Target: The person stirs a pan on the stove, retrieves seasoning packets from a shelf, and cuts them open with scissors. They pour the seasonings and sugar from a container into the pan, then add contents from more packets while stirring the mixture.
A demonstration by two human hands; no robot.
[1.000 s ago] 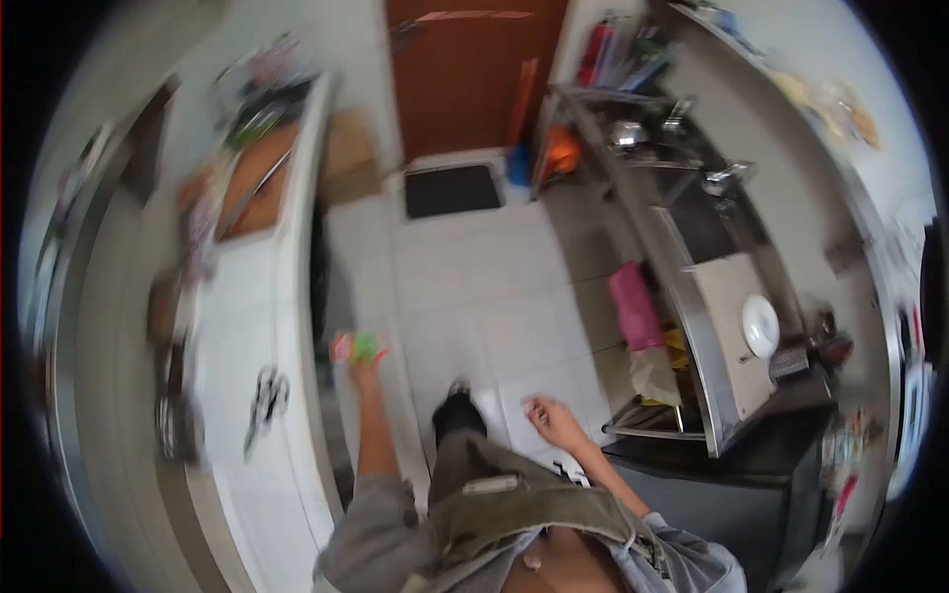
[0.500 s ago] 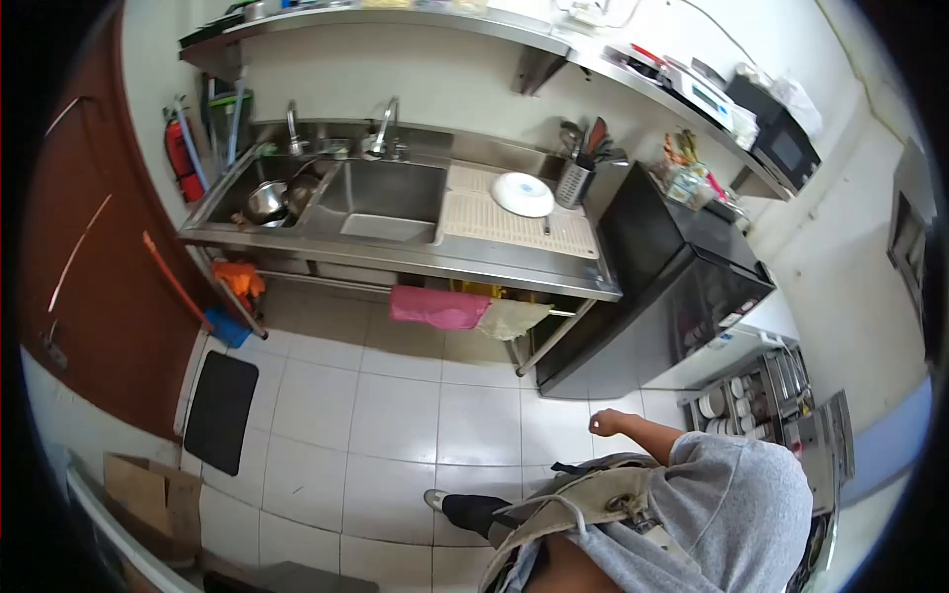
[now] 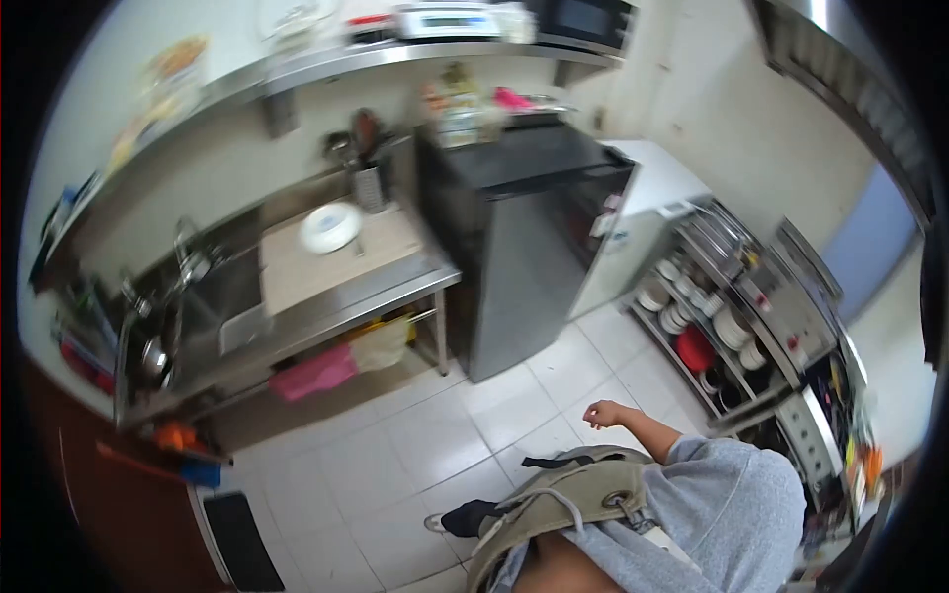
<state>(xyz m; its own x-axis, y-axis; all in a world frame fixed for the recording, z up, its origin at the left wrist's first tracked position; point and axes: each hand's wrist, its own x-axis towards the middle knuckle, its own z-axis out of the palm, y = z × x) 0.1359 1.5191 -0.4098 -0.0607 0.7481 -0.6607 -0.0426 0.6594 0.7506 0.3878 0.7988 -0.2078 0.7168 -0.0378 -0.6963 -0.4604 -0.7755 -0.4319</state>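
Observation:
My right hand [image 3: 601, 414] hangs in front of my body above the tiled floor, fingers loosely curled and a little apart, with nothing seen in it. It touches nothing; the black fridge [image 3: 529, 267] stands beyond it. A grey sleeve [image 3: 741, 484] covers my upper arm. In front of me I wear a beige apron or bag [image 3: 554, 484] with a cord and a metal eyelet. Some bare skin shows at the bottom edge, but my left hand is out of view.
A steel sink [image 3: 227, 287] with a beige drainboard [image 3: 297, 267] holds a white plate [image 3: 331, 227] and a utensil holder [image 3: 370, 188]. On the wall shelf [image 3: 336, 67] sit a scale [image 3: 450, 20] and a microwave [image 3: 583, 22]. Right, a rack [image 3: 682, 390] holds crockery. A black mat [image 3: 242, 544] lies left.
My view has swung to the right: the sink and fridge have shifted left, and more of the crockery rack and the stove side shows. My right hand stays at about the same place before me.

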